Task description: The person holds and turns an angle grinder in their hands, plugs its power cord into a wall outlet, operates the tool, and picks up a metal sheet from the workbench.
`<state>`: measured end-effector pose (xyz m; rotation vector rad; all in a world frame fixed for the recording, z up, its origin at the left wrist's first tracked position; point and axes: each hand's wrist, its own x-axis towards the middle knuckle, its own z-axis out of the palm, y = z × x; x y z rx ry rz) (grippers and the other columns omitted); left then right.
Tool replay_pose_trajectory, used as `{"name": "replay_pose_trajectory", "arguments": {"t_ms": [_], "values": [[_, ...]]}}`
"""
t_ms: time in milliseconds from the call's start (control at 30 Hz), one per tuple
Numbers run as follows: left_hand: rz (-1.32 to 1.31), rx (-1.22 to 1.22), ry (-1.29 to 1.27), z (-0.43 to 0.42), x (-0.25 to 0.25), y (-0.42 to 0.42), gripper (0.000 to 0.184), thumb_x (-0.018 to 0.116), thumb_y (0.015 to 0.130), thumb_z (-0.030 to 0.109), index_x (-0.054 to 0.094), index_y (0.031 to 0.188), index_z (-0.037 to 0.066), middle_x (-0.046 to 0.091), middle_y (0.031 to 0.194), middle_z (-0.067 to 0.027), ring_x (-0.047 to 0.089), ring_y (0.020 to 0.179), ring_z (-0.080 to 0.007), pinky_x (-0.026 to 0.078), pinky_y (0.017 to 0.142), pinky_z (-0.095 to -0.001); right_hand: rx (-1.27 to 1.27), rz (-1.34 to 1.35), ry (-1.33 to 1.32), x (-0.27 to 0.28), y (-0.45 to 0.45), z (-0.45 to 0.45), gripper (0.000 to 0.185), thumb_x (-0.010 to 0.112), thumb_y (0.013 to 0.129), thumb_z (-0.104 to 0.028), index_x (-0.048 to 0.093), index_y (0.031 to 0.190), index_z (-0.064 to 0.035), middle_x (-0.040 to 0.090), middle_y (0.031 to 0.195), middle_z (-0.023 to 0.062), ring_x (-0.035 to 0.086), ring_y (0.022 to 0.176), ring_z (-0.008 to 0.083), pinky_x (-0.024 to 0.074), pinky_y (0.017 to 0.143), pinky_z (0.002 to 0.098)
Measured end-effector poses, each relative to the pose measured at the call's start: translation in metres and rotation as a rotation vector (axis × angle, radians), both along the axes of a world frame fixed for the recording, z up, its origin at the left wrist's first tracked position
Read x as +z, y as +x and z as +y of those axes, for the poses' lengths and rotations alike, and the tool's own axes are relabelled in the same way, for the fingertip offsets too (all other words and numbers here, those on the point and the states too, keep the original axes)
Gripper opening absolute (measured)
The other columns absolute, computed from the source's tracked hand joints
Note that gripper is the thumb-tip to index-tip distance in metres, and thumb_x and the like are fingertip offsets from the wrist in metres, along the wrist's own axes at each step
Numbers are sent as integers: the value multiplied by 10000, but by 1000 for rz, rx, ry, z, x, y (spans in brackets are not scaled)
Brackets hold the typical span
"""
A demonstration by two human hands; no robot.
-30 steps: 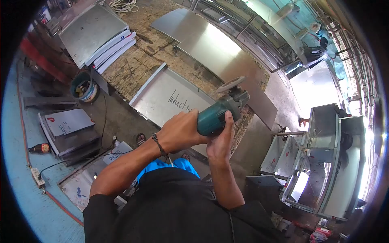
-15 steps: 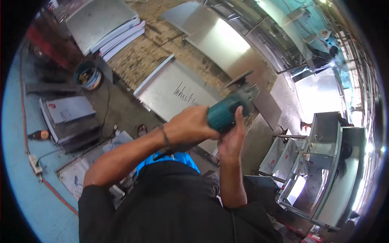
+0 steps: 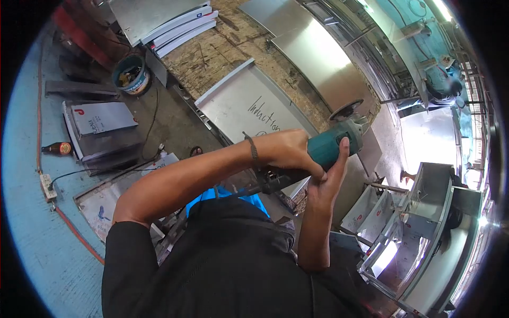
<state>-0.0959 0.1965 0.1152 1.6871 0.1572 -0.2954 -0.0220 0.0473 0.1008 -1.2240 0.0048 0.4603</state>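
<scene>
I hold a green angle grinder [image 3: 331, 147] out in front of my chest with both hands. Around the rear of its body closes my left hand [image 3: 289, 150], a dark band at the wrist. My right hand [image 3: 327, 183] supports it from the near side, the thumb lying along the casing. At the far end, the round disc [image 3: 346, 109] is tilted, raised in the air. Beyond and to the left of the grinder lies a shallow metal tray [image 3: 233, 100] with folded edges, marked "Induction" in handwriting. My left forearm hides part of the tray's near side.
The tray rests on a worn wooden worktop [image 3: 212, 45]. Flat metal sheets [image 3: 313, 45] and stacked panels [image 3: 183, 29] lie there too. At the left are a bucket [image 3: 140, 85], a bottle [image 3: 56, 149] and a power strip [image 3: 47, 188]. Metal cabinet frames [image 3: 419, 228] stand right; another person [image 3: 442, 93] is behind.
The grinder and both hands have shifted right across the view. The disc now shows more of its face. The surroundings have moved right and slightly down or up as my head turned.
</scene>
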Motion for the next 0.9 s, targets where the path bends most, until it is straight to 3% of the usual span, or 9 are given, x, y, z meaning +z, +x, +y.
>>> {"name": "replay_pose_trajectory", "arguments": {"t_ms": [100, 233, 433, 567, 667, 733, 767, 867, 900], "values": [[7, -71, -62, 1, -3, 2, 599, 780, 740, 531, 686, 878, -44, 672, 761, -101, 635, 665, -180, 508, 600, -320, -71, -73, 26, 3, -1, 3, 469, 674, 927, -355, 569, 1186, 23, 612, 1059, 78, 625, 953, 165, 535, 826, 327], [-68, -111, -272, -4, -18, 7, 684, 733, 800, 594, 661, 1035, -44, 676, 872, -117, 645, 780, -191, 516, 686, -327, -64, -99, 39, 10, -4, 3, 484, 686, 919, -353, 565, 1186, 32, 610, 1065, 81, 626, 955, 169, 533, 824, 329], [-28, -123, -158, 0, -5, 6, 703, 703, 815, 611, 659, 1047, -52, 674, 892, -134, 640, 820, -200, 511, 721, -342, -91, -106, 35, 16, -7, 4, 500, 690, 914, -359, 562, 1188, 39, 607, 1076, 87, 626, 957, 178, 531, 818, 332], [-43, -121, -122, 1, 0, 4, 696, 700, 816, 598, 658, 1038, -60, 673, 887, -125, 643, 800, -203, 510, 715, -335, -38, -100, 51, 0, -3, -3, 496, 647, 940, -395, 559, 1233, -5, 622, 1118, 75, 631, 1009, 196, 519, 887, 362], [17, -103, -169, 1, 2, -3, 653, 728, 815, 535, 644, 1047, -70, 670, 874, -114, 647, 766, -189, 521, 696, -321, -70, -143, 80, -5, -7, -7, 455, 641, 948, -373, 570, 1210, -8, 624, 1105, 76, 638, 971, 185, 525, 850, 348], [12, -58, -416, -7, -13, -5, 600, 779, 795, 433, 622, 1073, -75, 668, 866, -108, 653, 741, -173, 535, 674, -307, -42, -146, 6, -6, -9, -9, 413, 642, 952, -346, 576, 1183, -9, 621, 1098, 71, 639, 952, 170, 533, 816, 336], [33, -18, -524, -8, 1, -10, 557, 809, 767, 308, 594, 1103, -80, 666, 870, -113, 660, 743, -164, 545, 669, -299, -34, -119, -38, -13, -7, -17, 419, 666, 938, -334, 570, 1174, -1, 619, 1095, 65, 637, 951, 164, 534, 802, 318], [-67, 64, -456, -20, 0, -16, 540, 808, 745, 239, 580, 1112, -85, 661, 878, -108, 658, 727, -167, 544, 669, -303, 68, -159, -40, -4, -6, -24, 526, 734, 889, -316, 549, 1225, 44, 603, 1134, 105, 583, 1024, 186, 470, 893, 318], [-30, 139, -431, -25, 8, -19, 497, 786, 699, 256, 625, 1048, -60, 660, 849, -88, 624, 735, -144, 517, 686, -297, 57, -166, -36, 2, -6, -24, 526, 734, 889, -316, 549, 1225, 44, 603, 1134, 105, 583, 1024, 186, 470, 893, 318]]}}
